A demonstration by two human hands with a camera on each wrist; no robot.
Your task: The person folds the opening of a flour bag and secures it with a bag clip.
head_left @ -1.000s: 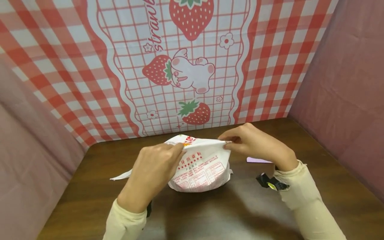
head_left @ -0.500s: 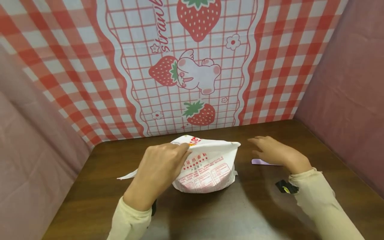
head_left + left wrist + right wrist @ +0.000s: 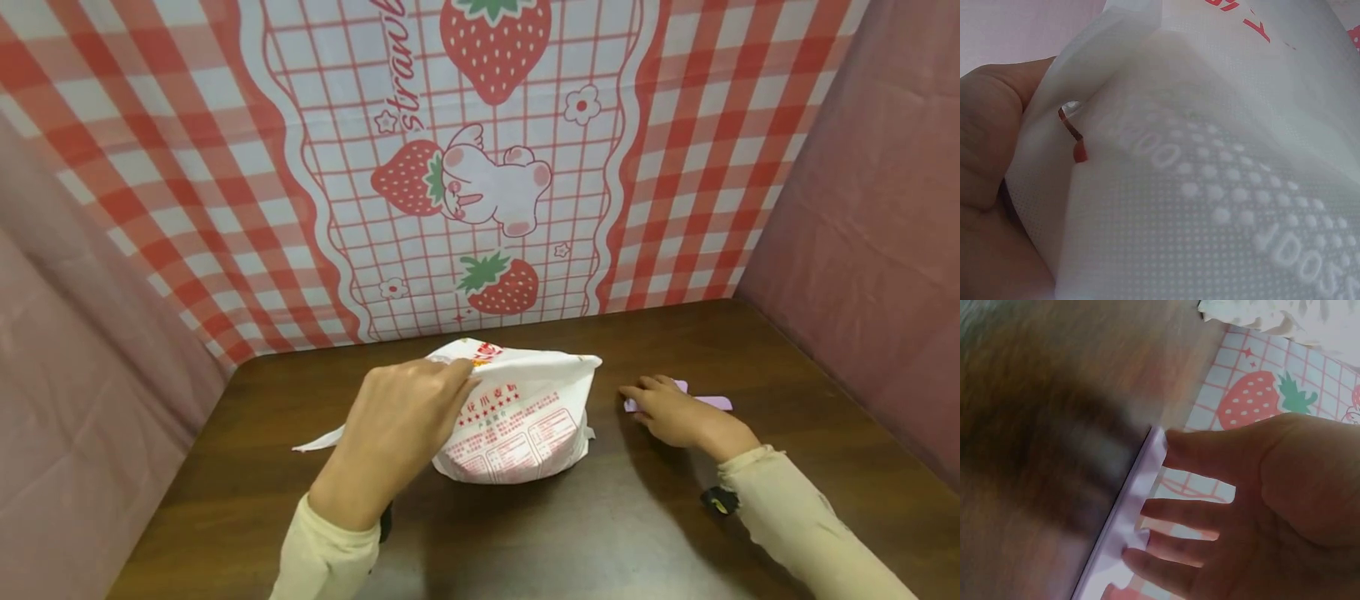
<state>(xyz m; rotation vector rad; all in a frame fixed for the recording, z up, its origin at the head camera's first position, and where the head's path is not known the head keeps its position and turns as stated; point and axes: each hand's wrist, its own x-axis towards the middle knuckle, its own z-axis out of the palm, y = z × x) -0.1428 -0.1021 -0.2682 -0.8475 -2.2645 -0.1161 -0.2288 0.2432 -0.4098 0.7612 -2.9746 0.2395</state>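
Note:
A white flour bag (image 3: 517, 425) with red print stands on the table, its top folded over. My left hand (image 3: 397, 425) grips the left part of that top edge. Up close in the left wrist view, the bag's dotted white material (image 3: 1210, 187) fills most of the picture beside the hand (image 3: 991, 144). To the right of the bag, my right hand (image 3: 671, 415) reaches down over a lilac bag clip (image 3: 714, 403), a long narrow strip with a tab. Its fairly straight fingers (image 3: 1179, 512) and thumb touch the edge of the clip (image 3: 1113, 531) in the right wrist view.
The brown wooden table (image 3: 540, 542) runs back to a red-checked strawberry cloth (image 3: 480, 283). Pink cloth (image 3: 847, 250) hangs at both sides. A thin white strip (image 3: 318, 440) sticks out left of the bag.
My right hand has let go of the bag's right top corner and moved right and down to the clip. My left hand still holds the bag.

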